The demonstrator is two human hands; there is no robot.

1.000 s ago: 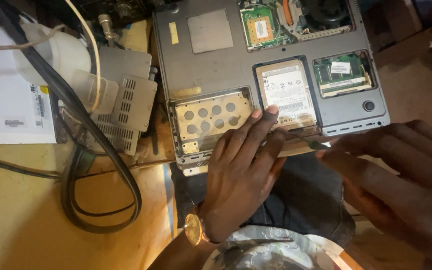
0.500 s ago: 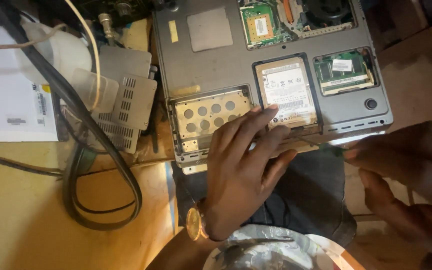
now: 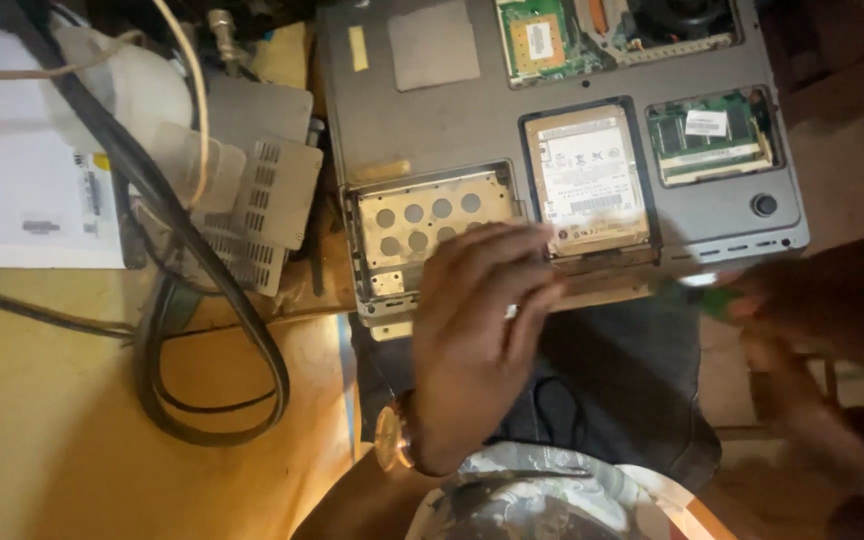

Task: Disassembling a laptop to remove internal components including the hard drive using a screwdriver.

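Note:
A grey laptop (image 3: 452, 110) lies bottom up with its covers off, partly on my lap. A hard drive (image 3: 592, 180) sits in its bay, beside an empty perforated metal bay (image 3: 427, 215) and a green memory module (image 3: 712, 135). My left hand (image 3: 477, 340), with a gold watch (image 3: 392, 435) on the wrist, rests its fingertips on the laptop's near edge, just below the drive. My right hand (image 3: 832, 320) is blurred at the right, off the laptop's near right corner. It grips a small green-handled tool (image 3: 714, 298) that points at that corner.
Removed vented cover panels (image 3: 272, 200) lie left of the laptop. Thick black cables (image 3: 212, 330) loop over the yellow wooden table (image 3: 52, 430). A white box (image 3: 22, 170) and a pale plastic bottle (image 3: 142, 90) stand at the far left.
My right hand has pulled back to the right, away from the laptop's near edge. My left hand has slid slightly left along that edge.

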